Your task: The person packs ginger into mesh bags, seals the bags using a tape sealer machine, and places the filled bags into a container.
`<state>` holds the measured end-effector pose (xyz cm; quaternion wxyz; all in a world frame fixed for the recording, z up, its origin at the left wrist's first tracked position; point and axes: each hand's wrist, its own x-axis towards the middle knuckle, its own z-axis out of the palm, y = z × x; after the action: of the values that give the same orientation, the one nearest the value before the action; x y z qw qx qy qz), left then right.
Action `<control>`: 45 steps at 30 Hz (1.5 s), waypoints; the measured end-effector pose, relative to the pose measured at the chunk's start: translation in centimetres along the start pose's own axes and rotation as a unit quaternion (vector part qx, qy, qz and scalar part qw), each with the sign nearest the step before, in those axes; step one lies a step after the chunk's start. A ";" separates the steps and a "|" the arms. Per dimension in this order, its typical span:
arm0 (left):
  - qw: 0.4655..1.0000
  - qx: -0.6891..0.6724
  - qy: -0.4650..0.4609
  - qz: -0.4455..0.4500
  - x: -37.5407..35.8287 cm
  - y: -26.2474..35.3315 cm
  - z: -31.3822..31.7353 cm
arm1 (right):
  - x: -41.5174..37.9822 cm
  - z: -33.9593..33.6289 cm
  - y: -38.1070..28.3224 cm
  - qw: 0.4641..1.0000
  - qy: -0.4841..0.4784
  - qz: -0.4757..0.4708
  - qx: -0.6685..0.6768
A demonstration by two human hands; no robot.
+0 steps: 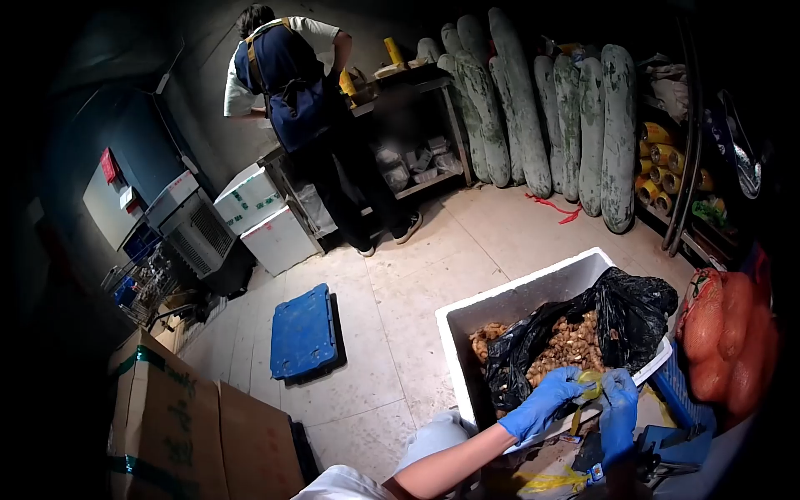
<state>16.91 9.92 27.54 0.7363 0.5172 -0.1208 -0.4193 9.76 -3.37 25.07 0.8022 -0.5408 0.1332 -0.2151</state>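
Note:
My left hand (546,403), in a blue glove, has its fingers closed on a thin, yellow-green, crumpled piece (591,385) whose kind I cannot make out. On the other side of that piece, my right hand (618,415), also gloved in blue, is closed on it, with its fingertips partly hidden. Both hands are at the near edge of a white foam box (471,307). Inside the box, knobbly ginger (570,347) lies in an opened black plastic bag (637,312). Yellow netting (557,481) lies below my hands.
A co-worker (292,100) stands facing a bench at the back. Long winter melons (617,137) lean along the wall. Red mesh sacks (717,333) stand at the right. A blue plastic lid-like platform (303,332) lies on the floor, and cardboard boxes (179,425) stand front left.

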 end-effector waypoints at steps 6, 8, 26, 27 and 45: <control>0.999 -0.044 -0.003 -0.005 0.1 -0.1 -1.3 | 0.1 0.1 -3.7 0.969 0.135 0.086 0.188; 1.000 -0.015 0.010 0.014 -0.1 0.5 -1.1 | 0.5 -1.8 -3.1 0.992 -0.021 0.056 0.110; 0.951 -0.289 0.080 0.068 0.0 1.8 -0.5 | 1.0 0.8 -2.8 0.954 0.000 0.078 0.289; 0.947 -0.304 0.080 0.060 0.2 1.5 -1.4 | 1.1 0.0 -2.6 0.943 -0.022 0.099 0.317; 0.919 0.294 0.220 0.141 1.1 -1.8 -1.3 | 0.2 0.4 -1.2 0.908 0.026 0.268 0.321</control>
<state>17.54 9.77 25.13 0.6105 0.7671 -0.1457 -0.1324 9.86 -3.50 26.31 0.9561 -0.1924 0.2178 -0.0378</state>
